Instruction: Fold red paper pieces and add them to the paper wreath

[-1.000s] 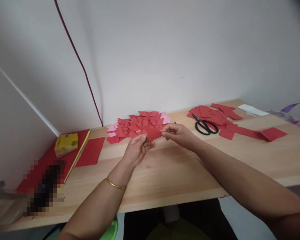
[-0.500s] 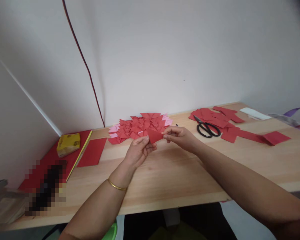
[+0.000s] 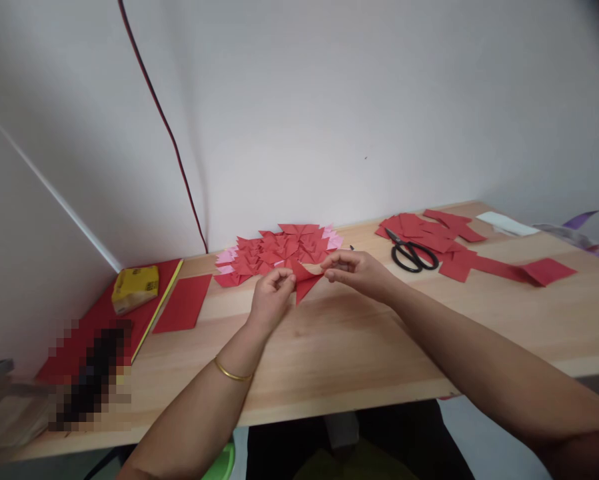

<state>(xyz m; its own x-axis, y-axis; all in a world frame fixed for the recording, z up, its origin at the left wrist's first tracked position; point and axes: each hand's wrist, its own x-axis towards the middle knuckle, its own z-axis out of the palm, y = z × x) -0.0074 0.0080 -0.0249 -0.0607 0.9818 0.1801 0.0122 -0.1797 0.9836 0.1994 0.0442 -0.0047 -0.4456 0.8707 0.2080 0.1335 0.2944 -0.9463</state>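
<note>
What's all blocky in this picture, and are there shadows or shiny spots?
Head view: coarse squares hide a dark shape at lower left; head view: a soft shadow runs beside the dark-red cord on the white wall; head view: no bright glare on the folded red paper.

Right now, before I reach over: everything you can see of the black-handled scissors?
One pair of scissors, with two black loop handles and dark, metallic-looking blades. They lie at the near-left side of the loose red paper pieces on the wooden table. The blades point away and to the person's left, over the paper; the loops are partly over bare wood. Blades look closed or nearly so, too small to be sure. Nothing is seen holding them.
</note>
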